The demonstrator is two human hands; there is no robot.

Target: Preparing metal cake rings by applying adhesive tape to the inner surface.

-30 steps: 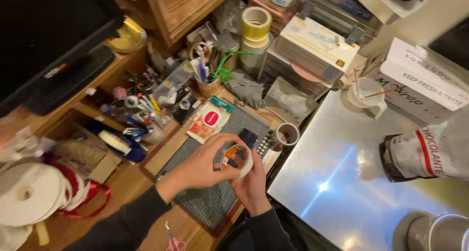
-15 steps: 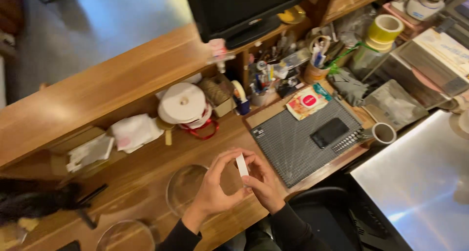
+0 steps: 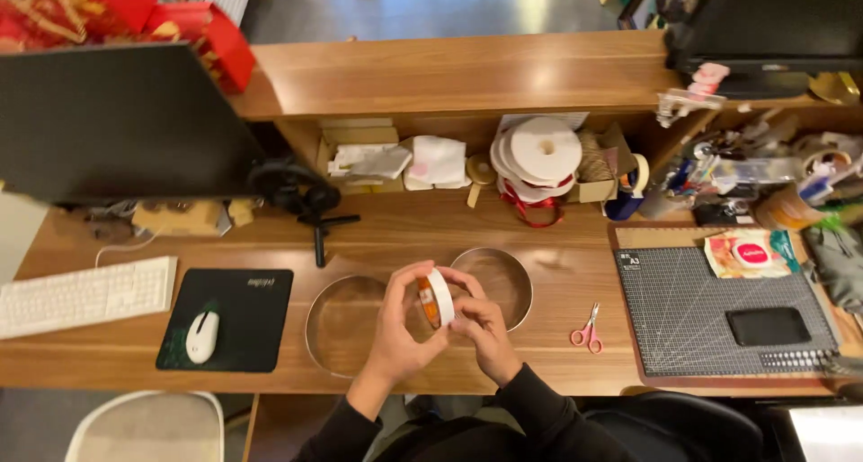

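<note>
A small roll of white tape with an orange core (image 3: 436, 297) is held on edge between both hands above the wooden desk (image 3: 557, 336). My left hand (image 3: 400, 332) grips its left side with thumb and fingers. My right hand (image 3: 479, 323) pinches its right rim. Under the hands lie two round clear lids or dishes with metal rims: one at the left (image 3: 346, 325), one at the right (image 3: 503, 282).
Pink-handled scissors (image 3: 586, 329) lie right of the hands, beside a grey cutting mat (image 3: 701, 318) with a black phone (image 3: 768, 326). A white mouse (image 3: 202, 335) on a black pad and a white keyboard (image 3: 85, 296) sit left. Ribbon spools (image 3: 539, 156) stand on the shelf behind.
The view has swung left along the desk, bringing the monitor, keyboard and mouse into sight. Both hands have kept hold of the tape roll and now sit over the two round dishes.
</note>
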